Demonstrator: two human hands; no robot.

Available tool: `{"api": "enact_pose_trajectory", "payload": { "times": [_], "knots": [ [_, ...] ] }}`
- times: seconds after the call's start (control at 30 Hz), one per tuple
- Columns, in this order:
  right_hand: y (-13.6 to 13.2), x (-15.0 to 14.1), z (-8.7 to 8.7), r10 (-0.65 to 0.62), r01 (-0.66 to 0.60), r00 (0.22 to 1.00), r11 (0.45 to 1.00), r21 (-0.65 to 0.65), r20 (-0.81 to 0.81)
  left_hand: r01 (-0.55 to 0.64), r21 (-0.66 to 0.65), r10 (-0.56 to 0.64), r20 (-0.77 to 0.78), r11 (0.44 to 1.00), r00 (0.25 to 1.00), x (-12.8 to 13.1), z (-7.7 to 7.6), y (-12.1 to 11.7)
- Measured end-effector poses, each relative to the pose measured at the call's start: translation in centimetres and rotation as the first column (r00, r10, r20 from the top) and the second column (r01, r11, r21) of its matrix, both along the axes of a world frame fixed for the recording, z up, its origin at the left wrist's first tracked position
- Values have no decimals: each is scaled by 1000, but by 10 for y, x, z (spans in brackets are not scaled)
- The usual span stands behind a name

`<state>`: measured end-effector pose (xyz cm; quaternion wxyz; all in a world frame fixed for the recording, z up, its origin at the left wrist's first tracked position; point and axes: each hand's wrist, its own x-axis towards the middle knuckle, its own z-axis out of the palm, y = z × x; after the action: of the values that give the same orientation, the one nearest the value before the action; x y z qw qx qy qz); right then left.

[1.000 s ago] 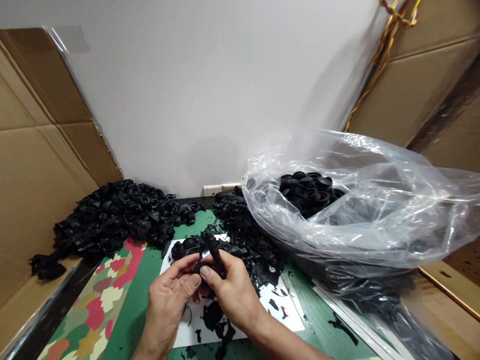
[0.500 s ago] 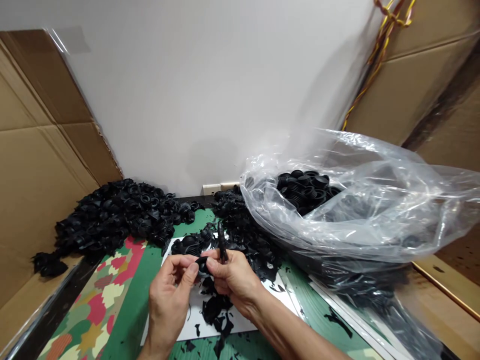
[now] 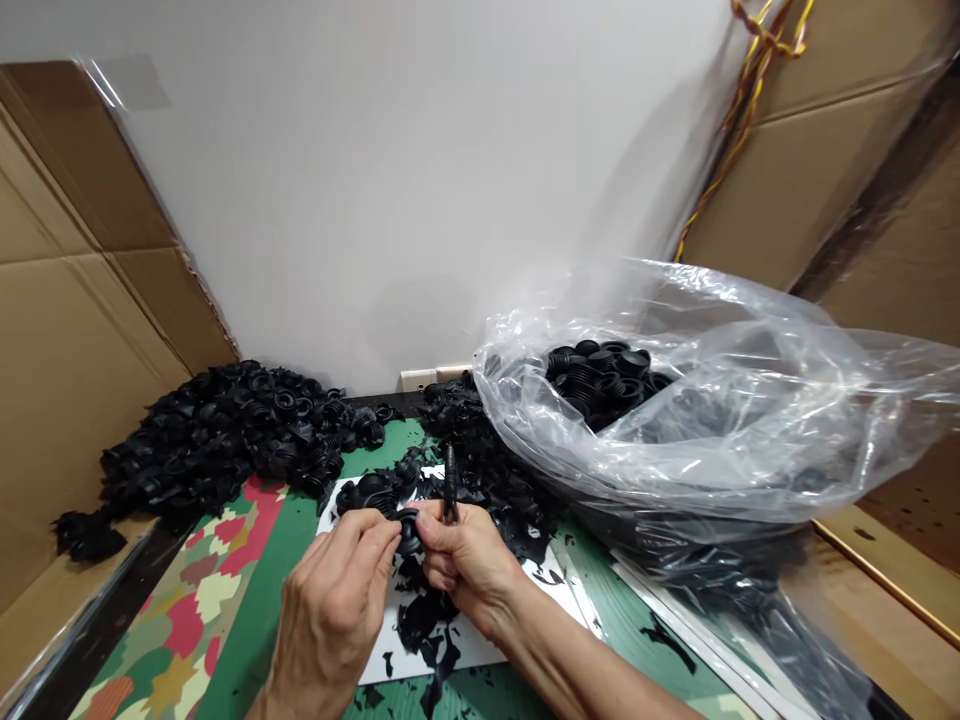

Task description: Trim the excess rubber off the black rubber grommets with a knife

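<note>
Fingers of both hands, left (image 3: 334, 600) and right (image 3: 469, 555), pinching one round black piece (image 3: 409, 530) above white paper (image 3: 480, 645).

A pile of parts (image 3: 225, 430) lies left of the paper (image 3: 480, 648), scraps (image 3: 421, 620) on it; right, a bag (image 3: 750, 470) holds more parts (image 3: 600, 378).

Bright, diffuse light casts soft shadows on the pale grey wall (image 3: 420, 180); glare streaks the clear plastic bag (image 3: 750, 440); wide-angle distortion stretches the edges.
</note>
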<state>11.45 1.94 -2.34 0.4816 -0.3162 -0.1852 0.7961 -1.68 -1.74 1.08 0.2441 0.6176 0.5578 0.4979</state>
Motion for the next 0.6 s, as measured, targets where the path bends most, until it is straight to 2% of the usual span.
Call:
{"api": "enact_pose_trajectory", "payload": {
  "times": [0.13, 0.23, 0.3, 0.37, 0.43, 0.5, 0.57, 0.6],
  "knots": [
    [0, 1, -1, -9, 9, 1000, 1000, 1, 15, 45, 55, -39, -101, 997, 994, 0, 8, 4],
    [-1, 1, -2, -18, 17, 999, 1000, 13, 27, 157, 156, -103, -307, 975, 946, -1, 10, 7],
    [-3, 1, -1, -30, 29, 998, 999, 15, 49, 284, 250, -96, -570, 926, 816, 0, 11, 9],
    [-4, 1, 1, -44, 42, 996, 999, 23, 73, 418, 318, 5, -800, 851, 600, 2, 12, 11],
    [-5, 1, 3, -60, 57, 993, 998, 38, 97, 511, 345, 121, -899, 787, 421, 4, 12, 14],
    [-5, 1, 6, -80, 74, 989, 996, 48, 125, 544, 359, 187, -920, 759, 345, 5, 10, 16],
    [-5, 1, 8, -93, 86, 984, 995, 52, 152, 531, 382, 225, -914, 756, 337, 4, 7, 18],
    [-4, 1, 9, -98, 90, 983, 994, 57, 155, 505, 400, 234, -903, 765, 361, 3, 6, 18]
  ]
}}
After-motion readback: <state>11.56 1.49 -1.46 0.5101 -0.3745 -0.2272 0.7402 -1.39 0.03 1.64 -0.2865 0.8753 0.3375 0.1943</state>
